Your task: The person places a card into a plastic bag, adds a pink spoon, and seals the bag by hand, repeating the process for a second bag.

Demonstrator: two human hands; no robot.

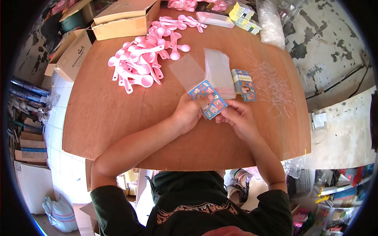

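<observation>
One blue card [207, 99] sits between both hands [189, 112].

Brown wooden table [118, 118]: piled pink spoons [139, 67], clear sleeve stack [219, 70], blue card stack [245, 84], cardboard box [124, 27].

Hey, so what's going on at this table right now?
A person holds a small blue printed card in both hands, the left hand and the right hand meeting at the card near the middle of the brown table. A clear plastic bag shows just beyond the left hand. Farther back lie a stack of clear bags and, to its right, a pile of similar cards. Pink plastic spoons are heaped on the left.
</observation>
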